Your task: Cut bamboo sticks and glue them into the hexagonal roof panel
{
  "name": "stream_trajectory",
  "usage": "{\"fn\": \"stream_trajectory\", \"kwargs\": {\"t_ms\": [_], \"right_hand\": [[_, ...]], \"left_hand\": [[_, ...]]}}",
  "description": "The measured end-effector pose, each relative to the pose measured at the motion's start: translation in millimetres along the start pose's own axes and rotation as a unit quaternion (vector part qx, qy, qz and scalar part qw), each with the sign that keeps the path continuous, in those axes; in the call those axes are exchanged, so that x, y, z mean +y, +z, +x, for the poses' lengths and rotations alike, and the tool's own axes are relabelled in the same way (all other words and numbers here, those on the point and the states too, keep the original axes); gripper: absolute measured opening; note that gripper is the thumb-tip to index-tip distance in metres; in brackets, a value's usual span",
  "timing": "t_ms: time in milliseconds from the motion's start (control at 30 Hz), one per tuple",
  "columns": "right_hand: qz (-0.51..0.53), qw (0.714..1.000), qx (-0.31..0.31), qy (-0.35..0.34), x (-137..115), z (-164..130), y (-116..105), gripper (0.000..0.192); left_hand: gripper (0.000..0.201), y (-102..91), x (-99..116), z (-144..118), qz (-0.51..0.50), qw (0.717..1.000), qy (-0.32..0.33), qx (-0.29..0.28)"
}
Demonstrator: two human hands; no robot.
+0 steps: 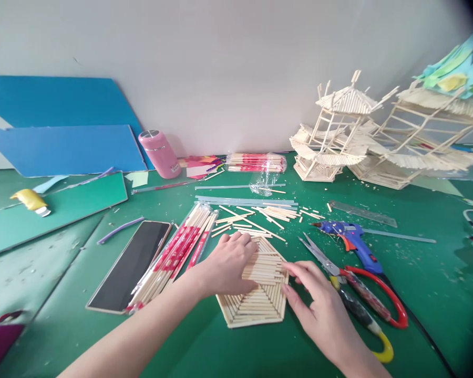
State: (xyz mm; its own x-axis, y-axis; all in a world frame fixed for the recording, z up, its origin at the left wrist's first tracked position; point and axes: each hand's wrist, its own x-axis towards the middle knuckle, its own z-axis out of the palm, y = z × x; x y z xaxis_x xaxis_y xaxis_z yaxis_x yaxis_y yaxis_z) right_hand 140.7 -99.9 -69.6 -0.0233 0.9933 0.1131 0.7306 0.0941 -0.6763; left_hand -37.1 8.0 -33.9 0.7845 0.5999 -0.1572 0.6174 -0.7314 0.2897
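A hexagonal panel of thin wooden sticks lies flat on the green table. Across its upper half rests a row of parallel sticks. My left hand lies over the left part of this row, its fingers stretched out and thumb apart; what is beneath the palm is hidden. At the right edge, the index fingertip of my right hand touches the stick ends. The right thumb sits lower beside the panel's edge, apart from the index finger. Loose cut sticks are scattered just beyond the panel.
To the right lie scissors, yellow-and-black handled cutters and a blue glue gun. Packaged sticks and a phone are left. Behind stand a pink cup and stick-built pavilions.
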Motion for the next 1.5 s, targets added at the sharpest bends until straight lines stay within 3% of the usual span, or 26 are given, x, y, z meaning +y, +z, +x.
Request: {"fn": "stream_trajectory", "kwargs": {"t_ms": [200, 300, 433, 567, 667, 733, 800, 900, 1100, 1300, 1400, 1500], "right_hand": [[-0.003, 0.999, -0.009, -0.049, -6.8, -16.5, 1.1, 0.028], [-0.048, 0.996, 0.049, -0.051, 10.7, -28.2, -7.5, 0.027], [-0.157, 0.975, 0.156, 0.005, 46.7, -49.6, -27.1, 0.031], [-0.198, 0.961, 0.185, 0.057, 68.3, -58.5, -53.2, 0.035], [-0.228, 0.944, 0.218, 0.098, 82.6, -43.0, -74.7, 0.037], [-0.257, 0.933, 0.206, 0.144, 97.4, -25.2, -85.0, 0.041], [-0.289, 0.933, 0.116, 0.179, 114.7, -7.4, -89.4, 0.040], [-0.303, 0.935, 0.072, 0.172, 137.8, 9.7, -90.1, 0.029], [-0.364, 0.905, 0.113, 0.188, 165.0, 12.2, -106.5, 0.032], [-0.389, 0.898, 0.110, 0.176, 181.3, 15.5, -122.0, 0.033], [-0.400, 0.892, 0.110, 0.178, 178.5, 14.4, -127.1, 0.037], [-0.427, 0.874, 0.160, 0.170, 155.2, 15.8, -126.1, 0.043]], "left_hand": [[0.037, 5.1, 5.9, -4.4, 0.021, 1.000, -0.007, -0.010], [0.033, 10.6, 8.6, -8.0, 0.022, 1.000, -0.014, 0.015], [0.033, 19.2, 15.2, -13.0, 0.036, 0.997, -0.030, 0.061], [0.030, 25.1, 20.1, -15.1, 0.051, 0.994, -0.044, 0.083], [0.030, 27.8, 21.3, -16.1, 0.060, 0.993, -0.049, 0.094], [0.031, 29.3, 21.5, -17.0, 0.068, 0.992, -0.049, 0.099], [0.032, 30.8, 21.5, -17.8, 0.074, 0.991, -0.049, 0.105], [0.033, 32.6, 21.4, -18.2, 0.078, 0.989, -0.050, 0.116], [0.033, 34.7, 21.7, -18.4, 0.077, 0.986, -0.053, 0.139], [0.033, 33.5, 23.4, -19.0, 0.069, 0.986, -0.065, 0.139], [0.033, 32.6, 24.0, -18.9, 0.064, 0.986, -0.071, 0.133], [0.032, 32.0, 24.1, -18.7, 0.058, 0.988, -0.073, 0.126]]}}
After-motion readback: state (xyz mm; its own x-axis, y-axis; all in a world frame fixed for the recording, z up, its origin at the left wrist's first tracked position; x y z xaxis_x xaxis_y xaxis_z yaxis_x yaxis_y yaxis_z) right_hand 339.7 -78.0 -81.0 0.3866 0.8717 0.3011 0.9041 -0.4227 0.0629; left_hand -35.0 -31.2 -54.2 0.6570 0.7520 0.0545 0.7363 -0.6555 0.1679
